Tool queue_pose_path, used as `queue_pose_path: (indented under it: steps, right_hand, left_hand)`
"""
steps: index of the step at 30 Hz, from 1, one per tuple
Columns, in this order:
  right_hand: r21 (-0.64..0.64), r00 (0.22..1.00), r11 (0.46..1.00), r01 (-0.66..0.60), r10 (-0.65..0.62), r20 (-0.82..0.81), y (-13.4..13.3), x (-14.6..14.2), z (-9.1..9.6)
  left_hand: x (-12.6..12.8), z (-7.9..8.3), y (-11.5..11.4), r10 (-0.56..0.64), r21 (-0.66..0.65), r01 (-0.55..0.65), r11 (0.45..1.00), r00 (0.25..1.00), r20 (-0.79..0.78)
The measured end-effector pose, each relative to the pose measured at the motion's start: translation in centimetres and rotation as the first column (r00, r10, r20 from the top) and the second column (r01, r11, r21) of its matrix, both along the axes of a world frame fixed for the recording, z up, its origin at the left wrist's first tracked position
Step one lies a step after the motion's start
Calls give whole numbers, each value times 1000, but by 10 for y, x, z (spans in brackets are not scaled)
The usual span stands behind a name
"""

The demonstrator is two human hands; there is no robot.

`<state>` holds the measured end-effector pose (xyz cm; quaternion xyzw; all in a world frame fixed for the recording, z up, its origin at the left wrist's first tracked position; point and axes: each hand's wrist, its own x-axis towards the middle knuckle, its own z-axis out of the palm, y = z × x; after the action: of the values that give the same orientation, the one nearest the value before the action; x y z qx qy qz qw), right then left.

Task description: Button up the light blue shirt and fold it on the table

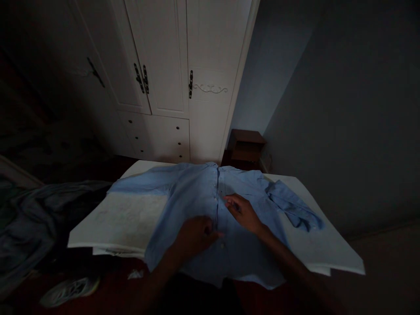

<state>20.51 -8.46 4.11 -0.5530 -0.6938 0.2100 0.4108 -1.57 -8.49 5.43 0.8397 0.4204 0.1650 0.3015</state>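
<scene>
A light blue button-up shirt (197, 192) lies front side up on a white-covered board or table, its sleeves spread to both sides. The front is unbuttoned at the upper part, and small buttons show along the edge. Over the lower middle of the shirt is my left hand (195, 236), thumb and fingers apart with a gap between them. My right hand (242, 211) hovers at the front opening, a bit higher up, fingers loosely bent and spread. Nothing shows in either hand. Dim light hides whether the fingertips touch the cloth.
The white-covered surface (124, 214) spans the width in front of me. Behind it stands a white wardrobe (160, 57) with dark handles. A small brown cabinet (247, 144) is by the wall. At left are dark piled fabric (42, 223) and a shoe (70, 291) on the floor.
</scene>
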Motion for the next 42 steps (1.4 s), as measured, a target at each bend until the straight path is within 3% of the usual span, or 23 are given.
queue_pose_path:
  steps: [6, 11, 14, 18, 22, 27, 32, 38, 42]
  right_hand:
    - [-154, 983, 988, 17, -44, -180, -74, -5, -3]
    - [-316, 925, 949, 9, -128, -357, -133, -13, -25]
    - [-420, 887, 907, -21, -177, -426, -158, -18, -46]
    - [-482, 898, 876, 19, -227, -378, -177, -26, -78]
    - [-481, 873, 869, 117, -321, -368, -182, -35, -107]
    - [-479, 811, 878, -16, -269, -519, -185, -50, -124]
    - [-469, 803, 881, -56, -240, -545, -191, -65, -129]
    - [-456, 767, 887, 76, -344, -541, -191, -77, -138]
    - [-455, 819, 889, 49, -296, -491, -190, -91, -126]
  left_hand:
    - [-37, -47, -74, 247, -73, -249, 966, 968, -29]
    - [-60, -89, -106, 401, -140, -395, 908, 916, 12]
    - [-59, -107, -118, 433, -264, -398, 878, 898, 86]
    - [-37, -125, -133, 507, -415, -385, 824, 829, 238]
    - [-2, -134, -139, 584, -384, -470, 794, 764, 273]
    - [21, -134, -130, 537, -249, -479, 842, 791, 294]
    - [4, -129, -125, 365, -172, -323, 931, 794, 486]
    - [-15, -134, -134, 430, -237, -359, 903, 755, 495]
    - [-17, -136, -144, 456, -307, -343, 888, 746, 486]
